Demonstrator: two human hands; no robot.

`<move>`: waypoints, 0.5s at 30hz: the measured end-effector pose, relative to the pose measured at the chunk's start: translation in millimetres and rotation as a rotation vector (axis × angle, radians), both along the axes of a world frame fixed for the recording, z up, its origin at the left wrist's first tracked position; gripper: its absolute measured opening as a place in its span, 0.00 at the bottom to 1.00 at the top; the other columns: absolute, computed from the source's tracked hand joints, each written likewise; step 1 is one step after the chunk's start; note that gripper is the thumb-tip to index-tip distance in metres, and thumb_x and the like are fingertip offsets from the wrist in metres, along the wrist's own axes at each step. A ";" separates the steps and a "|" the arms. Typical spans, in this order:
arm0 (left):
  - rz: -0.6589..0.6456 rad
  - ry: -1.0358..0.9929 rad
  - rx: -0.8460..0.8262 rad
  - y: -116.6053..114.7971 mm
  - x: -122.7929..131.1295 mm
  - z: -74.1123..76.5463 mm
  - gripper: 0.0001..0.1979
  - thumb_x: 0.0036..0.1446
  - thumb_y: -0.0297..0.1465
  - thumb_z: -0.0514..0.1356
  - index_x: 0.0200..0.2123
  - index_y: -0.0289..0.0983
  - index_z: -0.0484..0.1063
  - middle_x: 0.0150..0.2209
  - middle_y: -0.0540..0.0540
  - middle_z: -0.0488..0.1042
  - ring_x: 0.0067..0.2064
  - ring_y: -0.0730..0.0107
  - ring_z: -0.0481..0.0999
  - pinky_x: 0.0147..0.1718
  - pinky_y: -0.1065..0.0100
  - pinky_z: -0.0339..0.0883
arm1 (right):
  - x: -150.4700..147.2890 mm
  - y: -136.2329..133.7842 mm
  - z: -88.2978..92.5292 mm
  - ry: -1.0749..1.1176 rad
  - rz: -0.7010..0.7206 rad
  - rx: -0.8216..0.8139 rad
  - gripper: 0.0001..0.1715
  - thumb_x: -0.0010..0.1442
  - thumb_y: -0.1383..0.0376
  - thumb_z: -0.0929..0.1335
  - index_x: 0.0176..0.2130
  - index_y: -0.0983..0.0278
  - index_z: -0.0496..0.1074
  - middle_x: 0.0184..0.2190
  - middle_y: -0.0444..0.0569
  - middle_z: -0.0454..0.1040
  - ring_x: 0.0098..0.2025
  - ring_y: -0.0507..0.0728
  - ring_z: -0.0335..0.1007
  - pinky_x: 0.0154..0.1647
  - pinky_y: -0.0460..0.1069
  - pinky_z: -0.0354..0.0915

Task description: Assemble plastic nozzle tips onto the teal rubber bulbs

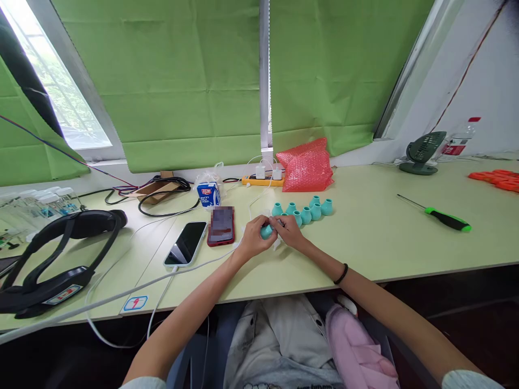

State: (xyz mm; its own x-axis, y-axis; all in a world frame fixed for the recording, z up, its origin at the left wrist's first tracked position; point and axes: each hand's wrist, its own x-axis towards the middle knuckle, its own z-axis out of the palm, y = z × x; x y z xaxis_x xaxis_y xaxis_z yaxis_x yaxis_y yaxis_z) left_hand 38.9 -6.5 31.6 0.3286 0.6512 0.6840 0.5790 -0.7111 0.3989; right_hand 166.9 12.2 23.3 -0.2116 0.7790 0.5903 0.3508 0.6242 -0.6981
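My left hand (255, 239) is closed around a small teal vase-shaped piece (266, 232) above the table. Right beside it, my right hand (290, 232) pinches at the top of that piece. A small greyish bit shows between its fingertips, too little to name. Just behind my hands, several matching teal vase-shaped pieces (306, 215) stand in a loose cluster on the pale table (357, 237). Something white and thin pokes out below my fingers, partly hidden.
Left of my hands lie a red-cased phone (221, 226) and a white phone (186, 244) with a cable (162, 277). Behind stand a blue carton (208, 194), power strip (251, 182) and red bubble-wrap bag (308, 167). A screwdriver (441, 216) and fan (421, 153) are rightward; a black headset (60, 259) is leftward.
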 end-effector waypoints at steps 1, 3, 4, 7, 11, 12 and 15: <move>-0.017 0.024 -0.010 0.1 0.4 -0.1 0.03 0.44 0.30 0.54 0.24 0.36 0.62 0.22 0.50 0.65 0.25 0.72 0.65 0.26 0.71 0.57 | 0.3 -0.6 -0.1 0.023 -0.004 0.000 0.23 0.53 0.57 0.58 0.14 0.65 0.50 0.13 0.38 0.46 0.18 0.46 0.43 0.19 0.44 0.44; -0.042 0.070 -0.033 0.3 1.4 -0.4 0.03 0.43 0.29 0.54 0.24 0.36 0.64 0.22 0.50 0.67 0.25 0.71 0.66 0.25 0.72 0.57 | 0.7 -1.4 -0.1 0.068 -0.010 -0.008 0.23 0.53 0.57 0.58 0.14 0.64 0.49 0.13 0.38 0.46 0.18 0.46 0.42 0.20 0.45 0.44; -0.047 0.087 -0.045 0.5 1.9 -0.7 0.02 0.42 0.29 0.54 0.24 0.36 0.64 0.21 0.50 0.67 0.24 0.71 0.66 0.24 0.72 0.57 | 0.8 -1.4 0.0 0.088 -0.009 -0.017 0.23 0.52 0.57 0.58 0.13 0.64 0.49 0.13 0.38 0.45 0.18 0.46 0.42 0.20 0.45 0.44; -0.029 0.109 -0.070 1.1 3.0 -1.9 0.02 0.42 0.27 0.53 0.21 0.37 0.64 0.19 0.50 0.67 0.22 0.71 0.66 0.22 0.72 0.55 | -0.2 1.0 -0.1 0.139 0.023 -0.078 0.23 0.51 0.56 0.59 0.13 0.64 0.48 0.13 0.38 0.45 0.17 0.46 0.42 0.19 0.44 0.44; 0.007 0.103 -0.084 1.9 3.4 -3.1 0.03 0.40 0.26 0.53 0.19 0.37 0.64 0.17 0.50 0.67 0.20 0.71 0.66 0.21 0.72 0.55 | -1.7 6.1 0.0 0.187 0.103 -0.220 0.24 0.49 0.53 0.58 0.12 0.63 0.47 0.11 0.38 0.45 0.15 0.45 0.41 0.14 0.43 0.44; 0.013 0.099 -0.086 2.0 3.6 -3.3 0.03 0.40 0.26 0.53 0.19 0.37 0.64 0.17 0.50 0.66 0.20 0.71 0.66 0.21 0.72 0.55 | -1.8 6.8 0.4 0.198 0.119 -0.254 0.24 0.49 0.52 0.58 0.12 0.63 0.47 0.10 0.38 0.44 0.14 0.45 0.41 0.13 0.43 0.44; 0.021 0.082 -0.080 1.6 4.1 -4.1 0.02 0.39 0.26 0.53 0.19 0.38 0.63 0.17 0.51 0.65 0.20 0.72 0.65 0.20 0.72 0.56 | -2.6 6.4 2.6 0.230 0.152 -0.332 0.25 0.47 0.51 0.59 0.12 0.62 0.47 0.09 0.37 0.44 0.13 0.45 0.41 0.12 0.43 0.43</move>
